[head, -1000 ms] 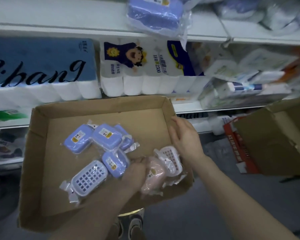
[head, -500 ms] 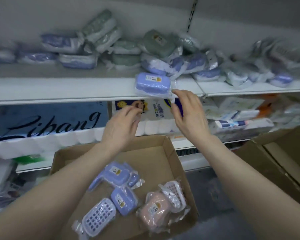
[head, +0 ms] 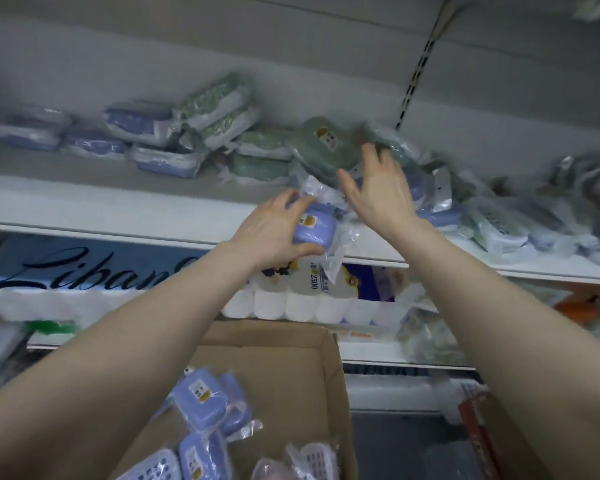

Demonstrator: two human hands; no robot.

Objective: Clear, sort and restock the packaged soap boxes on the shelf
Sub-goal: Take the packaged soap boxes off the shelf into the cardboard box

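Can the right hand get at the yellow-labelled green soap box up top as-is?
Probably yes: the right hand is open and empty beside the green soap box, which lies on top with nothing over it.

Both arms bare, extended up and forward, converging toward the middle. Left forearm (head: pixel 136 341) enters from lower left; right forearm (head: pixel 482 306) from lower right.

Left hand (head: pixel 274 233): back to camera, fingers curled over the top of a soap box (head: pixel 314 230), thumb underneath; box gripped.

Right hand (head: pixel 381 192): higher than the left and just beside it, back to camera, fingers straight and spread, thumb out to the left, holding nothing. Fingertips blurred; contact with anything cannot be told.

Wrists roughly straight; hands not touching each other.
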